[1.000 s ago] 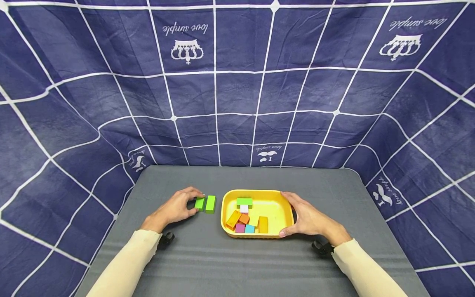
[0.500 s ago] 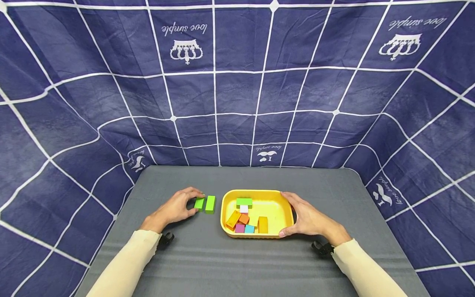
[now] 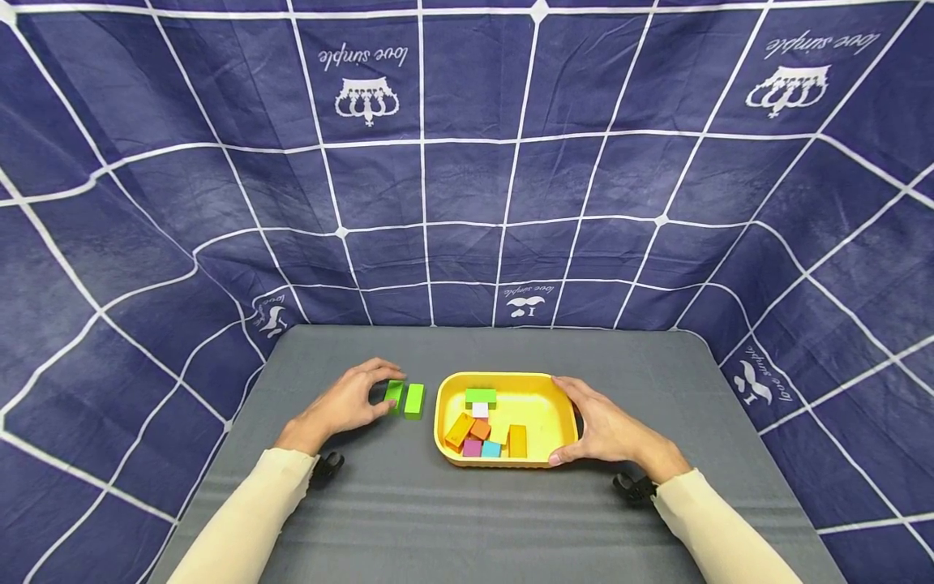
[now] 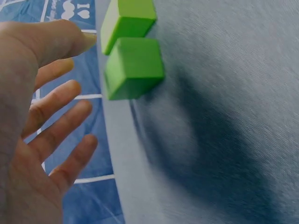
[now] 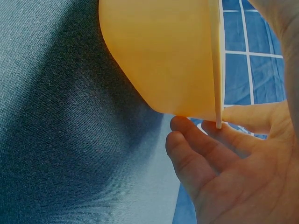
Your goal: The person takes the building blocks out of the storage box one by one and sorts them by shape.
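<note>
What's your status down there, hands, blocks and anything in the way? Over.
Left hand open, by two green blocks, gripping neither. Right hand holding yellow tray at one end. Those blocks outside tray; no obstacle visible between.

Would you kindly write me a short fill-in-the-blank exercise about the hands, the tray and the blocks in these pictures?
1. The right hand grips one end of a tray coloured ____.
2. The two blocks outside the tray, near the left hand, are both ____.
3. Inside the tray, the block immediately right of the purple block in the head view is light ____.

Missing words: yellow; green; blue.
</note>
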Demonstrator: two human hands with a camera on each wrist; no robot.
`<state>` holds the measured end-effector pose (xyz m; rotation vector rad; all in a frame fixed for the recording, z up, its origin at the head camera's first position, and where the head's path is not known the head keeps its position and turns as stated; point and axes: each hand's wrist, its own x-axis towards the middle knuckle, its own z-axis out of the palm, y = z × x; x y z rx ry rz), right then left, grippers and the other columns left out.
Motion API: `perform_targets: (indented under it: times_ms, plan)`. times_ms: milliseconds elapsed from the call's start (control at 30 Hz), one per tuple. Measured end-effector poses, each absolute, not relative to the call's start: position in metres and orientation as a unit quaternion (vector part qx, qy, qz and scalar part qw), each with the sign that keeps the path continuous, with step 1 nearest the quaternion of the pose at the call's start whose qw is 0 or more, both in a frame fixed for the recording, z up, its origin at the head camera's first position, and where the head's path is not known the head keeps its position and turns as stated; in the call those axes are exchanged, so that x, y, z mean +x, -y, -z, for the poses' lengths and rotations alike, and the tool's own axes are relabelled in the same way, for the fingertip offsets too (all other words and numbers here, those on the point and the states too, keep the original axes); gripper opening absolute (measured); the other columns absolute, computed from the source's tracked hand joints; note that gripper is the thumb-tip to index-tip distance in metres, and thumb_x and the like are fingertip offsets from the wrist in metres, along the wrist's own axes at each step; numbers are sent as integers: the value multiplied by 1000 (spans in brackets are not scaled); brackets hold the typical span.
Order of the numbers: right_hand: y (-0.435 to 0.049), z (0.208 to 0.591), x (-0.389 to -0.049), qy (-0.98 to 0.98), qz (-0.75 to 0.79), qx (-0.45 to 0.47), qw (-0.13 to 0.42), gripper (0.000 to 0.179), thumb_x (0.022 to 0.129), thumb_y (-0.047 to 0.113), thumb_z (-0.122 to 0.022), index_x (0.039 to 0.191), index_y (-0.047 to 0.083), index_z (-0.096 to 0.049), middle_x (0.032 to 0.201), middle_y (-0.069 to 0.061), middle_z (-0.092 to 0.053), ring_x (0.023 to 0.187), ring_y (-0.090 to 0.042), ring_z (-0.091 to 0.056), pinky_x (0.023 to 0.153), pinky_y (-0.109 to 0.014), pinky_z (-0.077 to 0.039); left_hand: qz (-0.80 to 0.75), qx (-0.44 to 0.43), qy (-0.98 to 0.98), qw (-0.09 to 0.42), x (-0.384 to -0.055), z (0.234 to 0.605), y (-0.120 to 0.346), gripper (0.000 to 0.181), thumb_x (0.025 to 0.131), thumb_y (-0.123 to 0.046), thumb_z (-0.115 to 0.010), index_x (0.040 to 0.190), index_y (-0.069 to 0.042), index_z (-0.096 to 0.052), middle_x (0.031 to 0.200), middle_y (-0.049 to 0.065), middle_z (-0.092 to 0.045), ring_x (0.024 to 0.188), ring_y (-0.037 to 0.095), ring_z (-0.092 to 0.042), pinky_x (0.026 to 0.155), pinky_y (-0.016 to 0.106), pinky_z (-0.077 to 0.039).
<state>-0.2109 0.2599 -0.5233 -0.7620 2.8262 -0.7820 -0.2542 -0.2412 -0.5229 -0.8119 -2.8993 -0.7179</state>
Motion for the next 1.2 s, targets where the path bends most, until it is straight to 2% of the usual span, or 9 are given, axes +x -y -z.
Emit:
perform_targets:
  times_ms: [167,467,833,1200]
  plan:
    - [-259,523,-212,-931,258,-251,58,142,72,68,-107,177,-2,-41,177,-24,-52,158,-47,-59,130,-70,-50,217,-265,939,22,-254,511,229,50,101,-21,-90,150,-15,-79,155,5,-73,145,36,-73,121,63,-60]
    - [-258,523,-214,-930,258,-256,51,142,71,69,-107,176,-3,-42,175,-24,-54,157,-46,-60,131,-69,-50,206,-316,926,37,-258,493,204,49,101,-23,-91,148,-14,-80,153,4,-75,143,31,-74,122,57,-60]
    - [-259,522,-214,-929,259,-259,52,143,71,66,-108,175,-5,-42,175,-25,-53,157,-48,-60,130,-69,-50,162,-360,919,2,-263,477,156,46,106,-33,-86,150,-20,-79,152,0,-75,142,28,-73,122,58,-60]
    - [-259,522,-212,-930,257,-257,55,143,72,69,-107,176,-4,-42,175,-25,-53,157,-47,-60,130,-69,-50,120,-440,889,-45,-265,470,99,43,108,-42,-84,144,-20,-82,148,-2,-77,138,23,-73,121,50,-59]
